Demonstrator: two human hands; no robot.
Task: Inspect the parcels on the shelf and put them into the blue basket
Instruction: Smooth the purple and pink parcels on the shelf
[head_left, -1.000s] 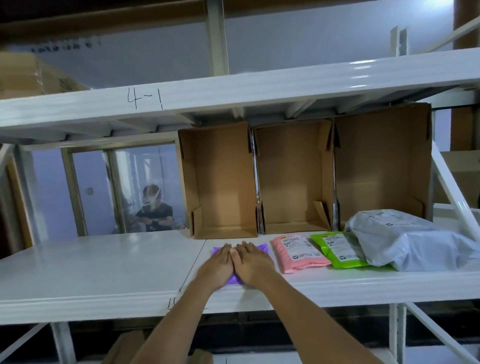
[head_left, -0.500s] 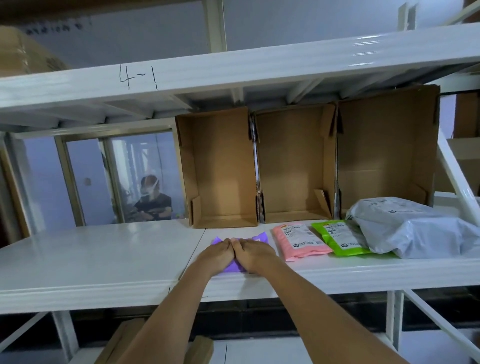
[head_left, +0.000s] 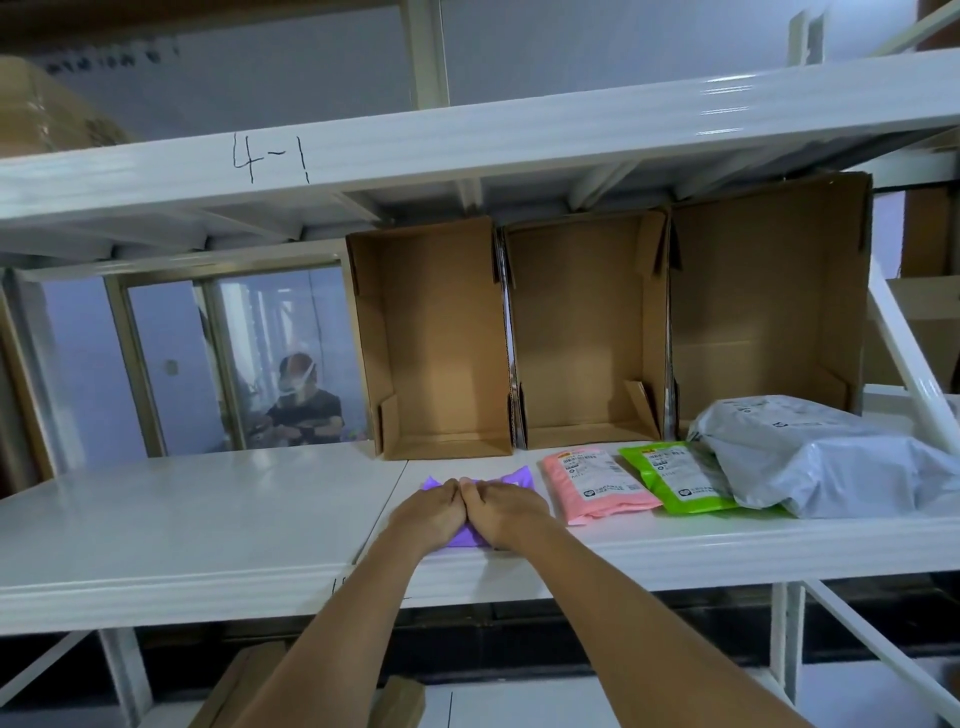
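White steel shelving marked "4-1" holds a row of parcels in front of three open cartons, while another person sits beyond a window behind the rack. At the near edge, the left hand and right hand lie side by side, knuckles touching, on a purple parcel. A second ago both hands lay flat on it with fingers straight; now the fingers have curled under and bunched the soft bag, so only its corners and a strip near the wrists show. That looks like the shift from feeling the parcel to gripping it, with the lift off the shelf seemingly next. Beside it, untouched, wait a pink parcel and a green parcel, the green one partly under a bulky grey parcel. No blue basket is in sight, so where the purple bag must go cannot be told from here.
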